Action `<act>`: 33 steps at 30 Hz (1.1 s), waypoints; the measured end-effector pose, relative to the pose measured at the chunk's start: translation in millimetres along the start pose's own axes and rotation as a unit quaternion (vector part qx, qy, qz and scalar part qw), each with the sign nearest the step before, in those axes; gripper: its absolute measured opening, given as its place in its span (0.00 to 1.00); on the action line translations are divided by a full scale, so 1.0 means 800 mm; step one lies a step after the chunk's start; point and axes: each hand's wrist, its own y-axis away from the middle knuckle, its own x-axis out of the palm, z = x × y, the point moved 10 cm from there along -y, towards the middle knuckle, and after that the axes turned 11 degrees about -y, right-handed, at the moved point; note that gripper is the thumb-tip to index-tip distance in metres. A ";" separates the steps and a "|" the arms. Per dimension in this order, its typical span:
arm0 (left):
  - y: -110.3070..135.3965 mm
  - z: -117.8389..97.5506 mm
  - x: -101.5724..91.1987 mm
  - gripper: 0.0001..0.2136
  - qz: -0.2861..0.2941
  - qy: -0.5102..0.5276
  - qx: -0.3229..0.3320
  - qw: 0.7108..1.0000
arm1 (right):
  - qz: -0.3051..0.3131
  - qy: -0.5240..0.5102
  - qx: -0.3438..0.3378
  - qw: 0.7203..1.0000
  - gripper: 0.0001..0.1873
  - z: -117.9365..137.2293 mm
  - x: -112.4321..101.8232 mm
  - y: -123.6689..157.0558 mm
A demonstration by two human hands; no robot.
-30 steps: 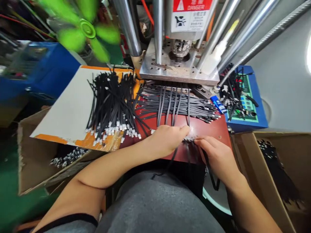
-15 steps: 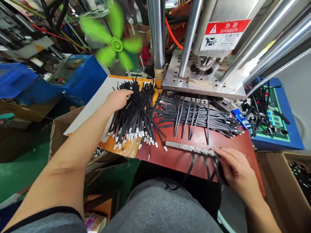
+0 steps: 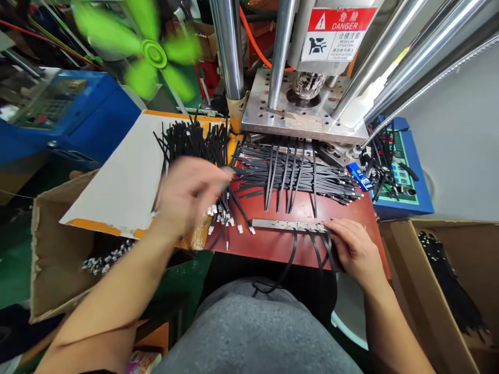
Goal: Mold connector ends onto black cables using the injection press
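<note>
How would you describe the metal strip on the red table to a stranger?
Find the steel press plate under the DANGER sign. Below, on the red table, a narrow metal strip lies crosswise by the right hand, the only silver among black straps.

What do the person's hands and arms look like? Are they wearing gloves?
No gloves! The left hand and right hand are bare, and so are the left forearm and right forearm. I can't see any rings or a watch. The left hand is blurry, so its details are hard to see.

Glossy steel press columns [image 3: 230,47], matt black plastic straps [image 3: 296,176]
</note>
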 end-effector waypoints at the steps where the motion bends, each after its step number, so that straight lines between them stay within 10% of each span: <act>1: 0.010 -0.044 0.043 0.07 0.071 0.078 0.036 0.994 | 0.000 -0.001 0.001 1.000 0.14 -0.001 0.000 0.000; 4: 0.032 -0.123 0.131 0.09 0.159 0.153 0.090 0.971 | 0.004 -0.002 -0.001 1.000 0.14 -0.002 0.001 0.001; 7: 0.032 -0.129 0.162 0.08 0.181 0.137 0.068 0.971 | 0.004 -0.009 -0.003 1.000 0.15 -0.001 0.000 0.002; 27: 0.032 -0.165 0.174 0.09 0.285 -0.022 0.213 0.934 | 0.012 -0.018 -0.013 1.000 0.14 -0.011 0.002 0.009; 30: 0.007 -0.105 0.152 0.16 0.278 -0.011 0.232 0.932 | 0.036 -0.058 0.035 0.997 0.19 -0.025 -0.006 0.019; 33: -0.047 0.057 0.105 0.20 0.213 -0.157 0.078 0.961 | 0.051 -0.096 0.119 0.987 0.21 -0.056 -0.031 0.012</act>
